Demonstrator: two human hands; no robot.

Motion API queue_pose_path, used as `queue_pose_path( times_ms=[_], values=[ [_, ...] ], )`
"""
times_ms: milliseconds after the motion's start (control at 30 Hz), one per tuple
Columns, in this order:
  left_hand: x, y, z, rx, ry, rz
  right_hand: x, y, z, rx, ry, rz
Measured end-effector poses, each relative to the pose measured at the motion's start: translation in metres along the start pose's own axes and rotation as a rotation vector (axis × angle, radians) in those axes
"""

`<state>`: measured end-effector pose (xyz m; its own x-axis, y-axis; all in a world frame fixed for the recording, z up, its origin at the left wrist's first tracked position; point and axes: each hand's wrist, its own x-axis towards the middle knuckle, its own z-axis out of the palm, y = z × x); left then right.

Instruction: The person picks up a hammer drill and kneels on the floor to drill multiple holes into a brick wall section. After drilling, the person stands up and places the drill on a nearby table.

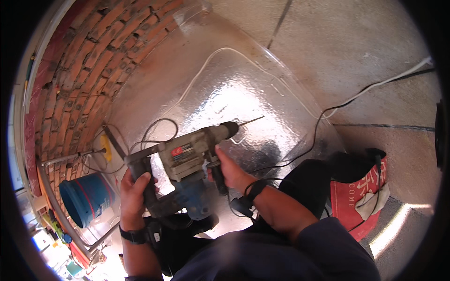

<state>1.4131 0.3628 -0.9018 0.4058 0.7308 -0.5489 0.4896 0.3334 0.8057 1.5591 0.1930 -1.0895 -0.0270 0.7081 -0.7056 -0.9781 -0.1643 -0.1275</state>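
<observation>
A grey and blue rotary hammer drill (180, 152) is held across my lap, its long thin bit (251, 121) pointing up and to the right over a shiny silver sheet (201, 100). My left hand (133, 194) is wrapped around the dark rear handle. With its fingers closed, my right hand (232, 171) grips the black side handle (217, 178) behind the chuck. Part of each hand's fingers is hidden behind the handles. The bit's tip appears to touch nothing.
A white cable (206, 61) loops over the sheet, and a black cord (307, 151) runs off right. At left stand a blue bucket (84, 199), a bent metal frame (56, 199) and a brick wall (101, 61). On the right lie a red mat (344, 201) and a pale cloth (372, 204).
</observation>
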Motion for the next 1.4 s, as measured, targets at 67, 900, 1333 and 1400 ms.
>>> queue_pose_path(
  times_ms=[67,900,1333,1400],
  values=[
    [-0.005,-0.016,0.011,-0.024,-0.026,-0.049,-0.016,-0.010,-0.008,-0.162,0.087,-0.034],
    [0.012,-0.198,0.203,-0.022,0.175,-0.213,-0.088,-0.117,-0.142,-0.869,0.496,-0.227],
    [-0.023,-0.156,0.179,0.299,0.074,-0.174,-0.130,-0.102,-0.106,-0.952,0.627,-0.141],
    [-0.033,-0.142,0.179,0.260,0.104,-0.158,-0.134,-0.100,-0.102,-0.993,0.636,-0.148]
  ],
)
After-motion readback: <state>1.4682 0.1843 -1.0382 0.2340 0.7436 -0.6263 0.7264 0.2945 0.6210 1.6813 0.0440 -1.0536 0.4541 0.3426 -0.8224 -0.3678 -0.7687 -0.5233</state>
